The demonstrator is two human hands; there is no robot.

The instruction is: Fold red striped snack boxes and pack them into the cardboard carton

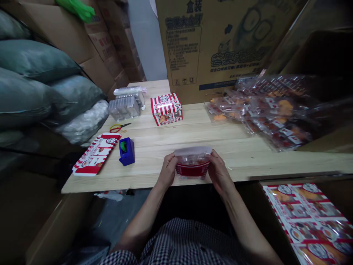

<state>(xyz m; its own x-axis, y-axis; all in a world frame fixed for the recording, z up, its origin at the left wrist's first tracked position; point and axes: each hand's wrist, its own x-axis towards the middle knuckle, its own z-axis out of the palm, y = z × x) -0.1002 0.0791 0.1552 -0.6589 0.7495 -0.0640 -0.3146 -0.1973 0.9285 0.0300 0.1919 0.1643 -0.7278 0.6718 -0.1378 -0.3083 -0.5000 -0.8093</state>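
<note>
Both my hands hold a small clear plastic tray with a red-and-white printed sleeve around it, at the near edge of the wooden table. My left hand grips its left end with fingers curled round it. On the right end, my right hand is closed the same way. The tray's clear lid faces up.
A red-and-white striped box stands mid-table. A blue tape dispenser, a flat folded carton, scissors and stacked clear trays lie left. Bagged packets pile at the right. Large cardboard boxes stand behind; printed sheets sit lower right.
</note>
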